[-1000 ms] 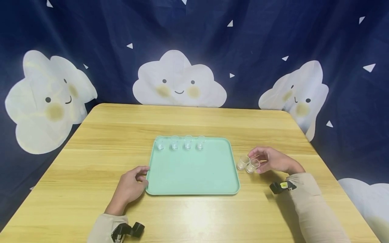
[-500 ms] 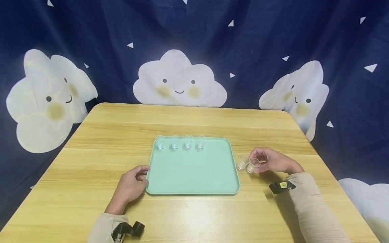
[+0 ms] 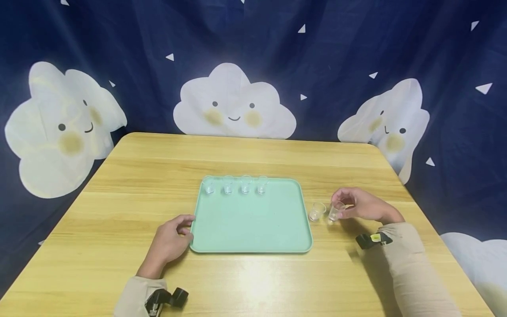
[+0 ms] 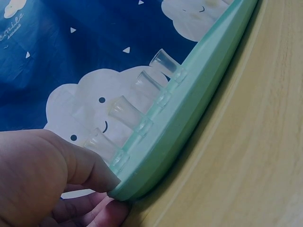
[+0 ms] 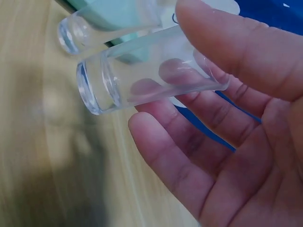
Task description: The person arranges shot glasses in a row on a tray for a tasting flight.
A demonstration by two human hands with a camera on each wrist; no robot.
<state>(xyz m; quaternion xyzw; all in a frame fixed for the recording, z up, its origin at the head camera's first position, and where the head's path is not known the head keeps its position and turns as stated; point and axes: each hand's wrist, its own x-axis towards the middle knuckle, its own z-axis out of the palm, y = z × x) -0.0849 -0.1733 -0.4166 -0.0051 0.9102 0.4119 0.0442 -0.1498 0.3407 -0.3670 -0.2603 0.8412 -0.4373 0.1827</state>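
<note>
My right hand (image 3: 362, 205) holds a small clear shot glass (image 3: 335, 213) near its rim, thumb on one side and fingers on the other. In the right wrist view the thick base of this shot glass (image 5: 97, 85) points left, away from the palm. A second shot glass (image 3: 317, 212) stands on the table just left of it, by the tray's right edge. My left hand (image 3: 171, 240) grips the left edge of the green tray (image 3: 253, 220); the left wrist view shows the thumb (image 4: 97, 168) at the tray's corner, fingers lower down.
Several clear shot glasses (image 3: 245, 185) stand in a row along the tray's back rim, towards its left. The wooden table (image 3: 253, 281) reaches back to a dark blue curtain (image 3: 253, 35) with printed clouds.
My right hand has moved slightly right with its shot glass, parting it from the second one, which stays put. The left hand and tray have not moved.
</note>
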